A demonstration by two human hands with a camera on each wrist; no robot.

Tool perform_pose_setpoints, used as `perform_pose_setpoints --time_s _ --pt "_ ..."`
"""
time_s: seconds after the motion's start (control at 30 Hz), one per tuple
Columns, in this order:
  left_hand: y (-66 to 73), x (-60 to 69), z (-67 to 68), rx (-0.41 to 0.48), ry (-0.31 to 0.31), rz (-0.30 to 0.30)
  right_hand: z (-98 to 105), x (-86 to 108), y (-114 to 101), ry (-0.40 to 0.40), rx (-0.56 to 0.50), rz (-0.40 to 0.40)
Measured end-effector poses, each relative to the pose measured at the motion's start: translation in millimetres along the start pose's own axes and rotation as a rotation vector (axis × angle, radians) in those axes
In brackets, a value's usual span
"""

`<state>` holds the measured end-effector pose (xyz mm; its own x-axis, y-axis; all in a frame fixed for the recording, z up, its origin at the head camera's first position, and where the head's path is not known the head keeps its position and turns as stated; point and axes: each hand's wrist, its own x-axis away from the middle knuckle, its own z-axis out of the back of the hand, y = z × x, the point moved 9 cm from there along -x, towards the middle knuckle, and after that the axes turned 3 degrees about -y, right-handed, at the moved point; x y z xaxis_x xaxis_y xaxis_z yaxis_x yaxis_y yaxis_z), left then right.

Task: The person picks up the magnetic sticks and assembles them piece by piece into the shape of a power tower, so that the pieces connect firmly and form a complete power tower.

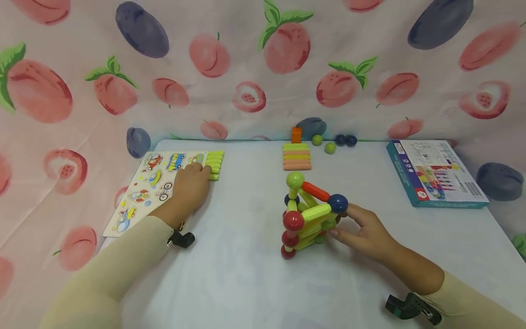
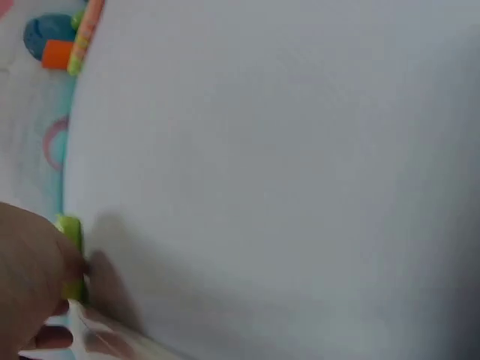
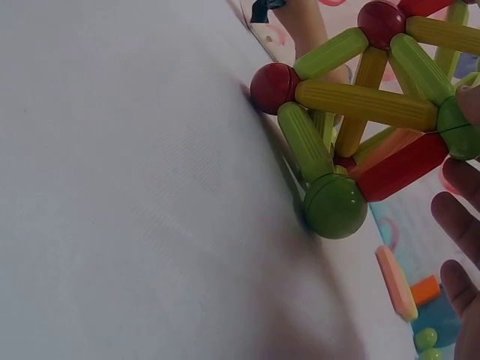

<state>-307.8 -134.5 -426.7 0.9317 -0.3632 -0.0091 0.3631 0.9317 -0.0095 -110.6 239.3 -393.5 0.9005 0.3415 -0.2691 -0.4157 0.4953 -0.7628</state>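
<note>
A toy structure of magnetic sticks and balls (image 1: pixel 314 224), with yellow-green and red sticks and red, blue and green balls, stands on the table. My right hand (image 1: pixel 370 233) grips its right side between thumb and fingers. In the right wrist view, the thumb lies over a green ball (image 3: pixel 457 129) and the other fingers (image 3: pixel 459 217) are spread beyond it. At the left, my left hand (image 1: pixel 191 185) reaches over a picture board (image 1: pixel 141 183). Its fingers pinch at a row of yellow-green sticks (image 1: pixel 215 157) on the board's right edge; part of the row is hidden beneath them.
Behind the structure lies a row of orange and yellow-green sticks (image 1: pixel 297 164) with an orange block (image 1: pixel 296 135) at its end. Loose green balls (image 1: pixel 330 147) and dark blue balls (image 1: pixel 351 140) sit near the back edge. A flat toy box (image 1: pixel 437 173) lies at the right.
</note>
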Motion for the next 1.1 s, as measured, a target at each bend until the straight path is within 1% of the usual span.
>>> perform_pose_setpoints --time_s 0.07,0.1,0.13,0.27,0.33,0.4,0.47,0.5,0.53,0.6,0.63,0.73,0.77,0.8,0.87,0.93,1.0,1.1 --pt "-9.4 4.1 -8.5 -0.022 -0.050 0.016 -1 -1.7 0 -0.007 0.005 0.002" --pt "-10.9 5.4 -9.8 -0.022 -0.061 0.013 -1 -2.2 0 -0.008 0.008 0.004" --pt "-10.8 6.0 -9.1 -0.023 -0.059 0.005 0 -2.5 0 -0.006 0.012 0.003" --pt "-2.5 3.5 -1.3 -0.027 -0.036 -0.049 1 -0.8 1 0.011 0.028 -0.005" --pt "3.4 0.9 -0.4 0.007 -0.069 -0.070 1 0.8 1 0.016 0.033 -0.008" --pt "10.5 -0.4 -2.8 0.096 -0.141 -0.082 1 1.9 0 0.019 0.036 -0.006" --pt "20.6 0.6 -7.1 0.207 -0.224 -0.089 1 1.9 0 0.021 0.039 -0.006" --pt "26.8 2.2 -8.6 0.278 -0.266 -0.087 1 1.7 0 0.021 0.039 -0.008" --pt "34.1 4.3 -8.6 0.364 -0.301 -0.083 1 1.3 0 0.020 0.041 -0.009" --pt "52.5 10.7 -6.3 0.586 -0.381 -0.072 1 0.5 0 0.020 0.046 -0.014" --pt "63.1 15.1 -2.8 0.712 -0.419 -0.056 1 0.1 0 0.019 0.047 -0.016" --pt "100.6 30.7 17.0 1.107 -0.529 -0.013 1 -0.5 0 0.015 0.049 -0.019" --pt "113.8 37.0 24.6 1.220 -0.565 -0.004 1 -0.8 0 0.015 0.046 -0.017" --pt "126.6 42.7 32.3 1.307 -0.590 -0.008 0 -0.8 0 0.015 0.044 -0.017" --pt "150.2 53.8 46.4 1.438 -0.630 -0.019 1 -0.6 -1 0.017 0.035 -0.014" --pt "168.4 62.6 56.1 1.532 -0.654 -0.028 1 -0.3 -1 0.022 0.033 -0.015" --pt "179.8 68.7 61.8 1.588 -0.659 -0.018 1 0.1 0 0.025 0.033 -0.019" --pt "187.1 72.5 66.3 1.629 -0.646 0.007 1 0.0 1 0.021 0.036 -0.022"
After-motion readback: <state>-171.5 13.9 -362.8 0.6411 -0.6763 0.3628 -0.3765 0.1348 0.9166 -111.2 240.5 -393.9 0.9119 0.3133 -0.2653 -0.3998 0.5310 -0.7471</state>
